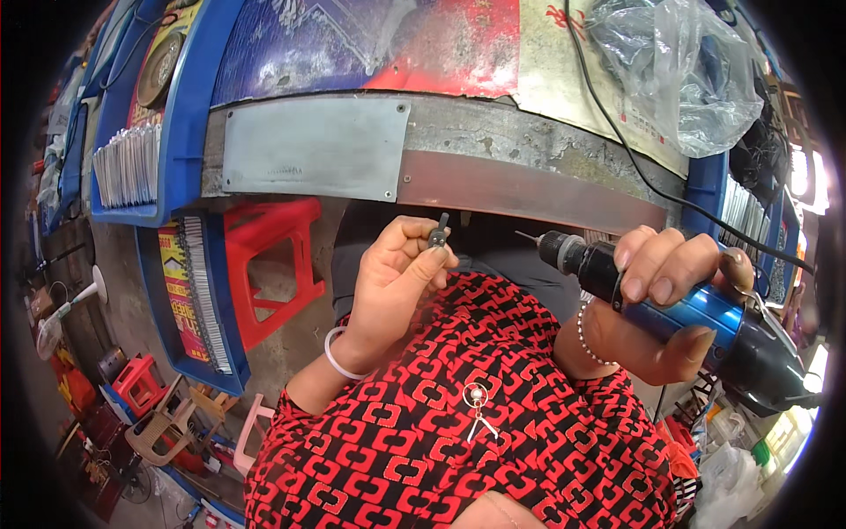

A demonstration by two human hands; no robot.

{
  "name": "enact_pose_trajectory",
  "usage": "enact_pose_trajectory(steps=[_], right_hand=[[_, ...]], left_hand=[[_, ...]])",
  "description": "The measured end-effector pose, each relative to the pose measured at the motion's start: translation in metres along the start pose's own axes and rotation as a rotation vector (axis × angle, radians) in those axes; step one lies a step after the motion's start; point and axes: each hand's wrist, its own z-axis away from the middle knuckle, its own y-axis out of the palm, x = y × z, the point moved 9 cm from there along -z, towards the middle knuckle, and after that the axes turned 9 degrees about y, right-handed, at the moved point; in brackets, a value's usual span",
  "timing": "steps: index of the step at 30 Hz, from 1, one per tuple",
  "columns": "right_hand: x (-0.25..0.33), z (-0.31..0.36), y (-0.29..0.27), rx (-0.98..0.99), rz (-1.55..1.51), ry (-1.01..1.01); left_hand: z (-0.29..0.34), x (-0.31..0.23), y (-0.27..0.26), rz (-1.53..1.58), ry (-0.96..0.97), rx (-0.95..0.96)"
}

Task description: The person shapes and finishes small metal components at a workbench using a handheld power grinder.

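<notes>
My left hand pinches a small dark metal piece, which looks like a chuck key, between thumb and fingers, its thin stem pointing up. In my right hand is a blue and black handheld electric drill, with my fingers wrapped round the body. The black chuck faces left toward my left hand, and a thin bit sticks out of it. A gap separates the chuck key from the bit. Both hands are held above my lap, just in front of the bench edge.
A grey metal plate lies along the front of the workbench. Blue bins with stacked thin pieces stand at the left, near a red stool. A black cable crosses the bench's right side beside a clear plastic bag.
</notes>
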Motion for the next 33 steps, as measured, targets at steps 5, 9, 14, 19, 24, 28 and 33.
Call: enact_pose_trajectory(steps=[5,9,14,19,24,28,33], right_hand=[[-0.014,-0.008,0.008,0.162,0.041,0.049],[-0.033,-0.01,0.007,0.135,0.025,0.142],[-0.058,-0.011,0.001,0.069,0.055,0.275],[-0.076,-0.009,-0.003,-0.012,0.158,0.39],[-0.086,-0.003,0.004,0.082,0.264,0.443],[-0.097,-0.001,0.013,0.238,0.403,0.574],[-0.115,0.001,0.026,0.235,0.378,0.669]], left_hand=[[-0.007,0.006,0.0,0.153,-0.037,-0.026],[-0.012,0.01,-0.003,0.267,-0.108,-0.081],[-0.014,0.014,-0.004,0.324,-0.147,-0.145],[-0.013,0.019,-0.004,0.326,-0.179,-0.154],[-0.013,0.019,-0.003,0.272,-0.163,-0.169],[-0.013,0.016,-0.004,0.274,-0.152,-0.181],[-0.015,0.018,-0.005,0.285,-0.223,-0.185]])
